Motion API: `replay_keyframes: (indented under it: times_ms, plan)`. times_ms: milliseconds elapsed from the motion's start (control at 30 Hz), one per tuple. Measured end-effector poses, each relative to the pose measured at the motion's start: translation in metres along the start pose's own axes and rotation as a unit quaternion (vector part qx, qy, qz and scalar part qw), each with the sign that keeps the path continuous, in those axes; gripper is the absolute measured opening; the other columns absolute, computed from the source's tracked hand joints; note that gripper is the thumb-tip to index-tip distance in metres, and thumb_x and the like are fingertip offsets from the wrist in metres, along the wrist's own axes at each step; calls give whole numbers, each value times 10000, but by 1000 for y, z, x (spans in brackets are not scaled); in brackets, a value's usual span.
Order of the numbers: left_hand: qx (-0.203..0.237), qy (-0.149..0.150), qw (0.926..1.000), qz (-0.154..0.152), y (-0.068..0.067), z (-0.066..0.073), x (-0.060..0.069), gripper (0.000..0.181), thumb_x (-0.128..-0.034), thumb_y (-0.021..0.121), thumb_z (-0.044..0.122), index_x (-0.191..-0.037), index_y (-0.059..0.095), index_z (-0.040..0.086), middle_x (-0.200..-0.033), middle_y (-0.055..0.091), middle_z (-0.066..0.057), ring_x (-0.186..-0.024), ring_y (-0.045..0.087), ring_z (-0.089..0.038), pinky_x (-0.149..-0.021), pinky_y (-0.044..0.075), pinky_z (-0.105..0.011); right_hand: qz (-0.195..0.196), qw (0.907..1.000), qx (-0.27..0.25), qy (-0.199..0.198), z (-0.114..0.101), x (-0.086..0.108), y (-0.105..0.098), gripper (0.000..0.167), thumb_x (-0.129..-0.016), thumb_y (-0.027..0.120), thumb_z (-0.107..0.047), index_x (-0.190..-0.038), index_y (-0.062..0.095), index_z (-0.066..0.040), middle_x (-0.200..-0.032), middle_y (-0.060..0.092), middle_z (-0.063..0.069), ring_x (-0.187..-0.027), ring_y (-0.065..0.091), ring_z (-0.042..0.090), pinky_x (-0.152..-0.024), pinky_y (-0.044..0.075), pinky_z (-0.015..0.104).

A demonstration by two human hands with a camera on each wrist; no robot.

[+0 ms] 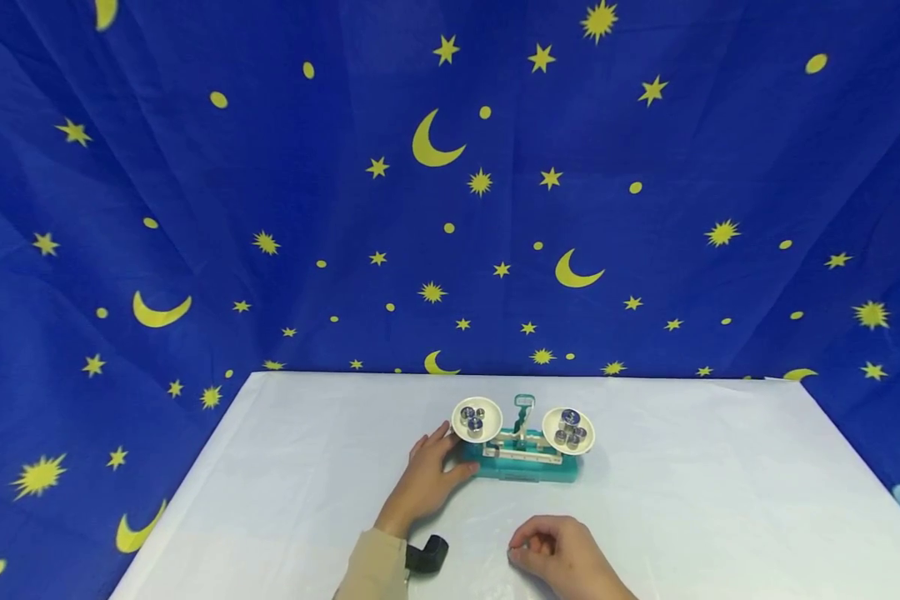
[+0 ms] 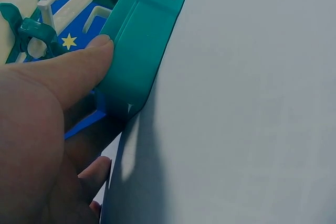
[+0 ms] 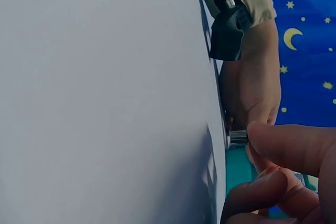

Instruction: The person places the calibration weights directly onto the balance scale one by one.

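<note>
A green student balance [image 1: 525, 471] with two white pans stands on the table. My left hand [image 1: 422, 483] holds the left end of its base; in the left wrist view the thumb [image 2: 89, 66] lies against the green base [image 2: 139, 35] and the other fingers are partly hidden. Three metal weights [image 1: 475, 427] sit in the left pan [image 1: 487, 407], and several metal weights [image 1: 570, 417] in the right pan [image 1: 585, 446]. Nearer the front, my right hand [image 1: 566, 554] pinches a small silver weight [image 3: 239, 138] at its fingertips, low by the tabletop; the head view hides that weight.
White sheeting covers the table [image 1: 720, 500]. A blue cloth [image 1: 345, 208] with yellow moons and stars hangs behind and at the sides. A black wrist mount [image 1: 429, 554] sticks out beside my left sleeve [image 1: 375, 567].
</note>
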State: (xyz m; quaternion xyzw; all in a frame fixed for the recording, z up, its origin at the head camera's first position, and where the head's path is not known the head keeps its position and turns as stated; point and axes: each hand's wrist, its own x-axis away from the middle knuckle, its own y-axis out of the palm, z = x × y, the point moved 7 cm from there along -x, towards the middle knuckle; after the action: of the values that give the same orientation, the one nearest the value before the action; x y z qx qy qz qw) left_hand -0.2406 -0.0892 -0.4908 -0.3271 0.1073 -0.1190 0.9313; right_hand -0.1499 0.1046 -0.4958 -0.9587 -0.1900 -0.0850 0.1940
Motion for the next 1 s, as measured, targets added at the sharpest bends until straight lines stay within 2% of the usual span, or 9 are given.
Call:
replay_keyframes:
  times_ms: [100,333,567,767,1000]
  plan:
    - [-20,11,10000,-5,0,0,-1,632,-935,691,389,-1417,547,7,-1503,468,-220,-1460,325,-392,-1214,141,-598,-9,10000,12,10,-2,0,-2,77,-878,752,-171,-911,739,-102,-701,548,-42,-634,500,96,-536,415,201]
    - [-8,-63,10000,12,0,-1,0,627,-931,697,384,-1414,553,11,-1514,450,-230,-1458,325,-399,-1211,145,-608,82,9997,54,-234,-15,-2,-7,92,-880,756,-173,-928,738,-97,-711,555,-38,-624,508,73,-528,430,196]
    - [-57,-46,10000,41,0,-1,-1,630,-931,694,394,-1413,555,14,-1513,451,-228,-1458,324,-400,-1209,147,-612,454,9966,403,-557,-31,-5,-14,94,-851,777,-163,-917,741,-108,-673,541,-45,-564,485,52,-481,420,207]
    - [-72,12,10000,42,0,1,-1,632,-932,694,394,-1408,557,3,-1498,472,-225,-1456,329,-400,-1209,148,-610,779,9915,537,-895,-42,-6,-19,75,-836,795,-141,-890,748,-122,-665,529,-61,-563,470,26,-489,417,205]
    - [-62,31,10000,64,0,1,-1,625,-934,692,384,-1411,555,3,-1488,489,-213,-1455,331,-397,-1210,148,-608,1025,9883,634,-935,-49,-8,-24,67,-843,798,-164,-875,741,-149,-676,533,-68,-578,478,36,-494,420,210]
